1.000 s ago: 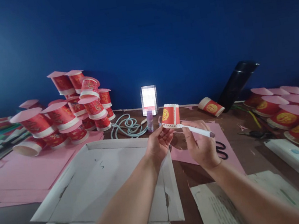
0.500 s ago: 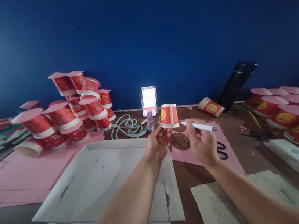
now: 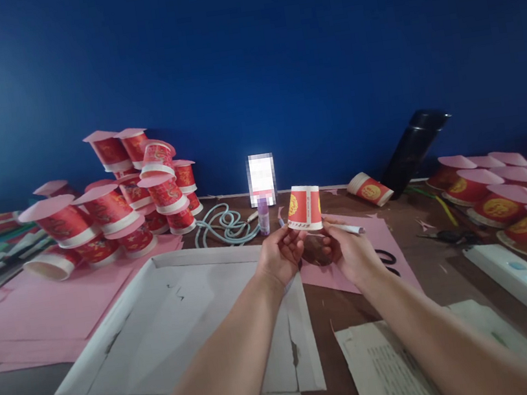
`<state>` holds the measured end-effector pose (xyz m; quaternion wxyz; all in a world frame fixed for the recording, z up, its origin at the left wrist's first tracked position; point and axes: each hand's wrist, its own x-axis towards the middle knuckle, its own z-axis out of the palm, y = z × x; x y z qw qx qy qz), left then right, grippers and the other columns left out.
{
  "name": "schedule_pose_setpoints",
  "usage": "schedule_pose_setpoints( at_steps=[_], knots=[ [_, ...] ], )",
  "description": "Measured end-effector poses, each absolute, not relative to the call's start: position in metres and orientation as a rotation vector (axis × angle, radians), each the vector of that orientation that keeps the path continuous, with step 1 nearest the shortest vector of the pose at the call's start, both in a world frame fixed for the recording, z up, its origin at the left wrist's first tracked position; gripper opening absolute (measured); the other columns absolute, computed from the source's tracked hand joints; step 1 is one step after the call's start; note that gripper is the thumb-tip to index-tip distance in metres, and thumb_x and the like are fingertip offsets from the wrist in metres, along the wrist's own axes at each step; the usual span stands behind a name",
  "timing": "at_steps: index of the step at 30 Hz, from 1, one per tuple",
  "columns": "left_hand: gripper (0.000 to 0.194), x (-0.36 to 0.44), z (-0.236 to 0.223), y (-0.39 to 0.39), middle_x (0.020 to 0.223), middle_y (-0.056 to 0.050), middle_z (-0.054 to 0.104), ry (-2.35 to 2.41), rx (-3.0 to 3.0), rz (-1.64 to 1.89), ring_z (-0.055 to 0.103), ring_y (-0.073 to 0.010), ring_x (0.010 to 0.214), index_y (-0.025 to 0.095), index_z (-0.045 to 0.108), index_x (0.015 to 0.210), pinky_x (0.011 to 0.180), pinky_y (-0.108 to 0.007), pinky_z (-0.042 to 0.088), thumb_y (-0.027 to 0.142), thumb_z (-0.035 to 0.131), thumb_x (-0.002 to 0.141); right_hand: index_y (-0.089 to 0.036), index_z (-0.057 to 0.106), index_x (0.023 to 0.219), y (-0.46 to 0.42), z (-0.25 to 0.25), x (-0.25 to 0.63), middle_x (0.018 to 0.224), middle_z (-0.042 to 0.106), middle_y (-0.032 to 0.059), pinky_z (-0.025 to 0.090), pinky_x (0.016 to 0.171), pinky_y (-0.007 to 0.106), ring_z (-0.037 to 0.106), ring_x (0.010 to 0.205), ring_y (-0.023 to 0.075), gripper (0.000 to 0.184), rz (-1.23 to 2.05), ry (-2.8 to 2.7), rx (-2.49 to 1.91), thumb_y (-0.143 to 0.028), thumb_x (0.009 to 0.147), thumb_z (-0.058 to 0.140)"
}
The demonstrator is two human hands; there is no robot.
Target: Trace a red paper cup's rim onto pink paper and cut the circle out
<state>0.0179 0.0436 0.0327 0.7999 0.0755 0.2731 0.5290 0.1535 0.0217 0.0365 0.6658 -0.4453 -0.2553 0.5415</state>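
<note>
A red and white paper cup [image 3: 305, 207] with gold print is held upside down above the table. My left hand [image 3: 279, 257] is closed on the left side of its rim. My right hand [image 3: 352, 253] has its fingertips at the right side of the rim and holds a white pen [image 3: 350, 228]; the pen's tip is hidden. Below the hands lies a pink sheet [image 3: 379, 233] with round cut-outs and a black squiggle, partly covered by my right hand. A purple glue stick [image 3: 263, 217] stands beyond my left hand.
Stacked red cups with pink discs [image 3: 113, 209] stand at left by pink sheets [image 3: 53, 305]. An opened white box [image 3: 176, 340] lies before me. At right are a black flask [image 3: 414, 153], a tipped cup [image 3: 370, 189], more cups [image 3: 500, 207], scissors [image 3: 450, 236] and a power strip [image 3: 526, 291].
The cup has shifted slightly right and turned a little. My right hand has moved left to its rim, and the pen has swung so its tip no longer shows.
</note>
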Motion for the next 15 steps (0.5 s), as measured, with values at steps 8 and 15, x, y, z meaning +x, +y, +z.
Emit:
schedule_pose_setpoints(
  at_steps=[8,15],
  knots=[
    [0.011,0.019,0.036,0.040,0.071,-0.007,0.069,0.589,0.189,1.125,0.069,-0.0120,0.065,0.007,0.066,0.088,0.055,-0.016,0.055,0.014,0.057,0.087,-0.018,0.062,0.077,0.023,0.039,0.158,0.062,0.058,-0.0028,0.051,0.040,0.018,0.052,0.050,0.0081,0.019,1.369,-0.513,-0.916,-0.021,0.065,0.077],
    [0.014,0.025,0.033,0.033,0.092,-0.008,0.073,0.441,0.461,1.152,0.070,-0.0129,0.084,0.011,0.070,0.095,0.082,-0.022,0.056,0.016,0.066,0.083,-0.018,0.062,0.074,0.026,0.035,0.160,0.064,0.062,-0.0003,0.055,0.045,0.020,0.056,0.051,0.0092,0.015,1.399,-0.494,-0.899,-0.020,0.067,0.075]
  ],
)
